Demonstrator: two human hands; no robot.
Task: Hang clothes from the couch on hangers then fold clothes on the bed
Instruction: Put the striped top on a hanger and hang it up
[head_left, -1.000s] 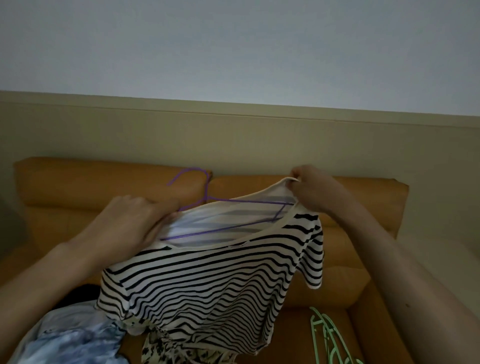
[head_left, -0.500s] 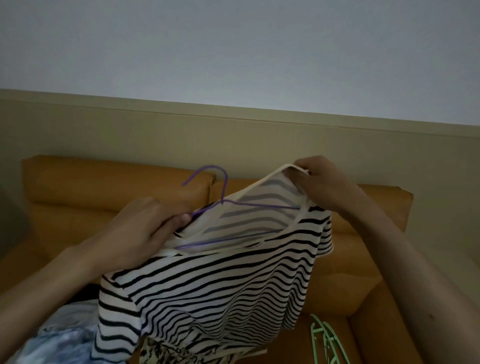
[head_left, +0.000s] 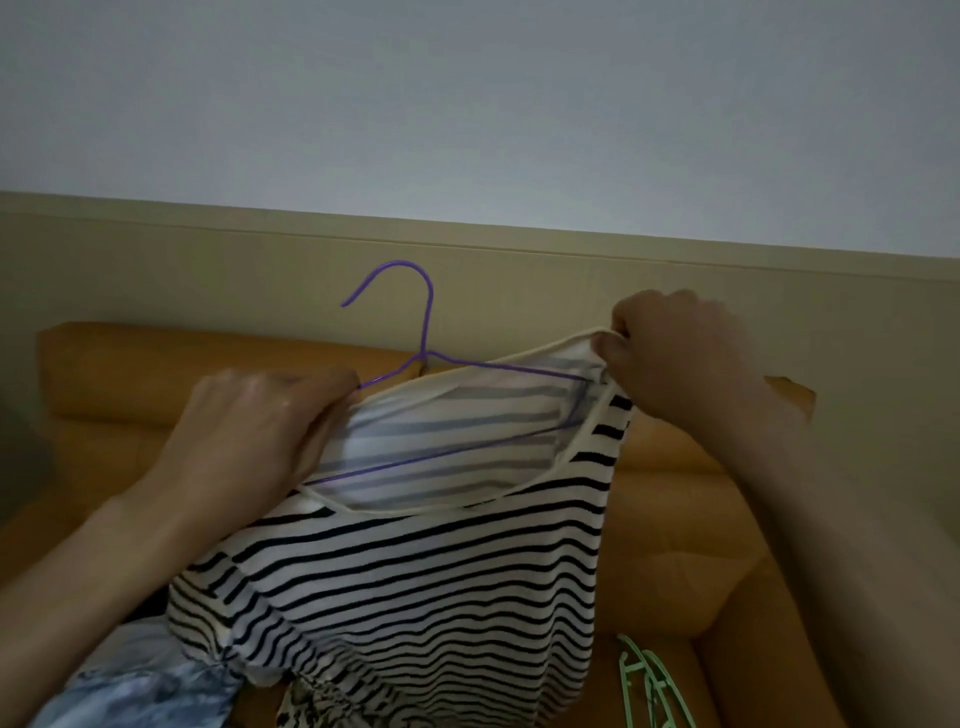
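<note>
A: What fills most of the frame?

B: A pale wall (head_left: 467, 104) across the top, then an orange couch (head_left: 130, 374) spanning the middle and the lower right.

A: And the garment?

B: A black-and-white striped shirt (head_left: 415, 582) hangs in the centre, held up in front of the couch, its hem dropping to the bottom edge.

A: The hands?

B: The left hand (head_left: 249, 441), centre left, has its fingers curled round the shirt's shoulder where the hanger's end goes in. The right hand (head_left: 680, 364), upper right of centre, pinches the cream neckline trim and holds it up.

A: Anything else?

B: A blue-and-white garment (head_left: 150, 691) lies at the lower left. The purple hanger (head_left: 430, 312) sits inside the neck opening, bar showing against the cloth, hook poking up above centre. Green hangers (head_left: 644, 686) lie on the seat, lower right.
</note>
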